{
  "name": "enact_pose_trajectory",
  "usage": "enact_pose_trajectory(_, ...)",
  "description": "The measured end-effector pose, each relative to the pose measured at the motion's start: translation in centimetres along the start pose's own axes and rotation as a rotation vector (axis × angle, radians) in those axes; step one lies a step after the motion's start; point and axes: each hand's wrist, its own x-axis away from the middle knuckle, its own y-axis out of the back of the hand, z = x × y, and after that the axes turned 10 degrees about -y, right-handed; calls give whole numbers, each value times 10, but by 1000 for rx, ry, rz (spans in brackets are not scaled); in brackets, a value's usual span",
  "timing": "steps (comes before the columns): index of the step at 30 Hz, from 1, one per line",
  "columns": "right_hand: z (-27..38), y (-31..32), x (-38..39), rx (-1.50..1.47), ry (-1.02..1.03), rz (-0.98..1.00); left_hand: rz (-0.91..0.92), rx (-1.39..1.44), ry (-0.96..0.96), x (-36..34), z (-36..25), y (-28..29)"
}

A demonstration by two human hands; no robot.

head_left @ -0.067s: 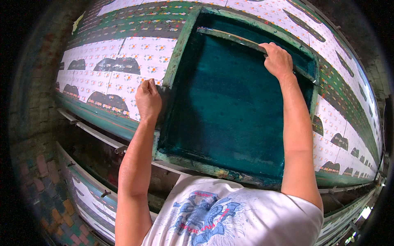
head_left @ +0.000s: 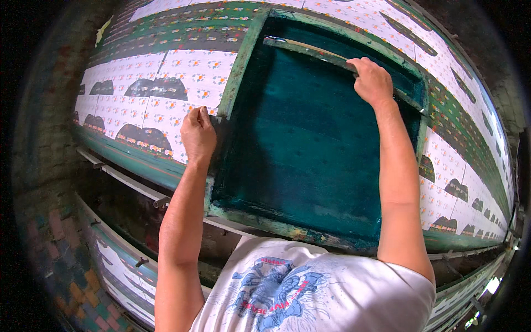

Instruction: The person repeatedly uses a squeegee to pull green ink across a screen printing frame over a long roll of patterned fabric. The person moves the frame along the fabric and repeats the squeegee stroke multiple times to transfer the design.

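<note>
A screen-printing frame (head_left: 238, 77) with a dark teal mesh (head_left: 310, 149) lies over the printing table. Across its far end runs a long squeegee (head_left: 310, 48), its blade down against the mesh. My right hand (head_left: 373, 82) is closed round the squeegee's top edge, right of its middle. Just outside the frame's left side, my left hand (head_left: 199, 133) is closed with the thumb uppermost, next to a small dark piece at the frame's edge. Whatever lies inside those fingers is hidden.
White pieces printed with small orange flowers (head_left: 196, 72) lie in rows on the green table on both sides, with dark cut-out gaps between. A rail (head_left: 130, 180) runs along the table's near edge. Below left are another table (head_left: 119, 265) and a brick floor (head_left: 83, 293).
</note>
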Motion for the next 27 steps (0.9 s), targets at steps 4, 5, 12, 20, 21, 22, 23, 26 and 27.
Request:
enact_pose_trajectory(4, 10, 10, 11, -41, -1, 58, -73, 34, -59, 0, 3, -3)
enact_pose_trajectory(5, 10, 13, 16, -56, 13, 71, -78, 26, -85, -3, 3, -6)
enact_pose_trajectory(12, 47, 25, 109, -12, 38, 120, -33, 119, -109, -10, 16, -7)
enact_pose_trajectory(20, 103, 37, 265, -69, 59, 96, -6, 387, 13, -17, 33, -16)
enact_pose_trajectory(21, 109, 39, 284, -68, 50, 97, 10, 391, 4, -16, 28, -15)
enact_pose_trajectory(22, 117, 39, 301, -59, 33, 92, 9, 411, -6, -15, 30, -16)
enact_pose_trajectory(23, 124, 41, 318, -63, 27, 95, 8, 430, -15, -16, 31, -16)
enact_pose_trajectory(26, 144, 46, 360, -77, 4, 125, 22, 411, -47, -13, 32, -15)
enact_pose_trajectory(27, 149, 46, 371, -85, 4, 122, 20, 396, -65, -15, 37, -16)
